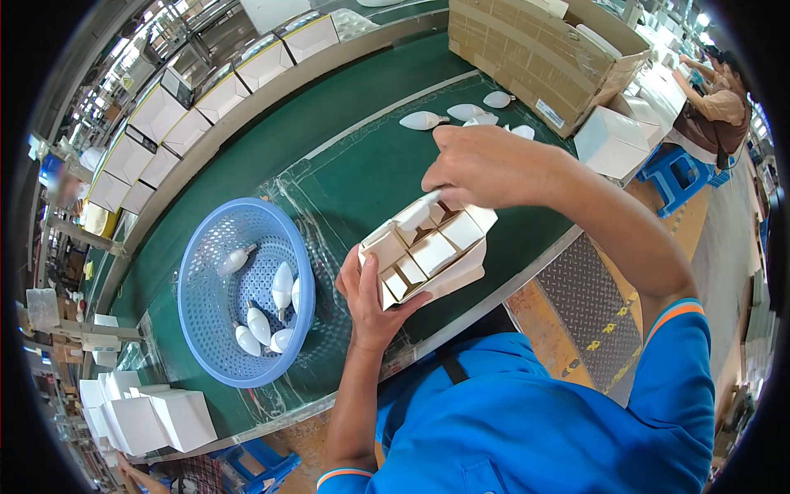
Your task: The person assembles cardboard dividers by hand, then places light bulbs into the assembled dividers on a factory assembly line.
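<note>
My left hand (370,300) is wrapped around the near left end of an open white box (453,281), tilted above the green belt. Cardboard dividers split the inside into several cells, and white pieces sit in some of them. Over the far side of the box is my right hand (494,169), its fingers pinched together at the rim. Whatever lies between those fingertips is hidden. Beyond that hand, several white candle-shaped bulbs (422,121) lie on the belt. More such bulbs (258,324) rest in a blue plastic basket (189,284) to the left.
A big brown carton (527,58) stands at the back right, beside a white box (611,142). White boxes (177,416) are grouped at the lower left. Open boxes (222,97) line the belt's far edge. Another person (716,107) sits at the far right, by a blue stool (679,177).
</note>
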Available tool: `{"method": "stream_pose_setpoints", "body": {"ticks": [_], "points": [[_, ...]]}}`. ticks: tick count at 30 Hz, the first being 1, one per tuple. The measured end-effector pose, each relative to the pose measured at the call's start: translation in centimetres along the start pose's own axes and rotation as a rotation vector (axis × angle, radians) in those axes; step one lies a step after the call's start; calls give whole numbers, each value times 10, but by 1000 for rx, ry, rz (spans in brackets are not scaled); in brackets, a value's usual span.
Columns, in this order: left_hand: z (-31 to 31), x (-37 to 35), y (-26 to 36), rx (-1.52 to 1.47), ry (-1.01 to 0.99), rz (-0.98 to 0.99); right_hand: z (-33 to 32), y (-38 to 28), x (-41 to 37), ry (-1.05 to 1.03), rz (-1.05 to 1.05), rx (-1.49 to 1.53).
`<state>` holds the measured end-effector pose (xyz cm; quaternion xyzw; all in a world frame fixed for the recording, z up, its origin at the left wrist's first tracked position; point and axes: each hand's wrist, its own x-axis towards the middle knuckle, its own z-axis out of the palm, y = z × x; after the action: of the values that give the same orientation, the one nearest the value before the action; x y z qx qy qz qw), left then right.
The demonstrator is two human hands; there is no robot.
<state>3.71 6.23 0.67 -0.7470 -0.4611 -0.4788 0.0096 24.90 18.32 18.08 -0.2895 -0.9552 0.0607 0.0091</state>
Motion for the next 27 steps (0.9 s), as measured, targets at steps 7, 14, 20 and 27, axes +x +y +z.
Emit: {"method": "stream_pose_setpoints", "body": {"ticks": [7, 14, 20, 27], "points": [[2, -1, 0, -50, 25, -25, 0, 19, 31, -215, 176, 334], [2, 4, 1, -114, 45, -17, 11, 12, 2, 160, 71, 328], [1, 2, -1, -96, 15, -1, 0, -25, -32, 432, -185, 126], [2, 2, 1, -100, 18, -16, 25, -38, -32, 258, -204, -49]]}}
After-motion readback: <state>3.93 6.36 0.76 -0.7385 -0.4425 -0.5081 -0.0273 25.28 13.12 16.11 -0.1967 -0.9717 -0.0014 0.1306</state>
